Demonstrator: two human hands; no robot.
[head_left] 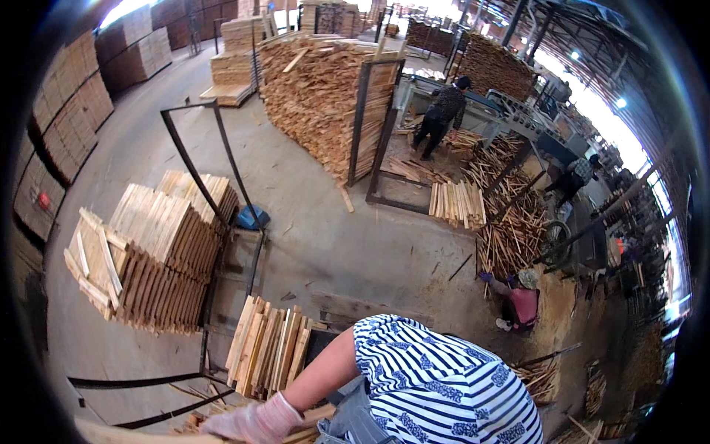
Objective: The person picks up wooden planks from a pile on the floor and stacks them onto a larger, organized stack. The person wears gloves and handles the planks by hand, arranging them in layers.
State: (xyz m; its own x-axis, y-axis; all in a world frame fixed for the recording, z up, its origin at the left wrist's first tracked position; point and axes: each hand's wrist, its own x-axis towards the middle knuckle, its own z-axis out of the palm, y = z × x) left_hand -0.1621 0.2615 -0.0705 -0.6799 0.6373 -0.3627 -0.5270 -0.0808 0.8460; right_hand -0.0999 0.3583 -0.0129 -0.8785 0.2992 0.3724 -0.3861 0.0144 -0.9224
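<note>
My right hand [255, 422], in a whitish-pink work glove, reaches down to the lower left below a blue-and-white striped sleeve. Its fingers close over the edge of a long pale wooden board [133, 435], which runs along the bottom edge and is partly cut off there. Just behind the hand stands a bundle of upright wooden slats [268, 348]. Loose wood pieces [194, 422] lie beside the glove. My left hand is out of the picture.
Black metal frames [122, 383] stand at the left, near stacked planks [159, 248]. A blue object [253, 217] sits on the floor. Further off are a tall wood pile [314, 103], heaped sticks [510, 207] and a crouching co-worker [523, 305]; two more people work behind.
</note>
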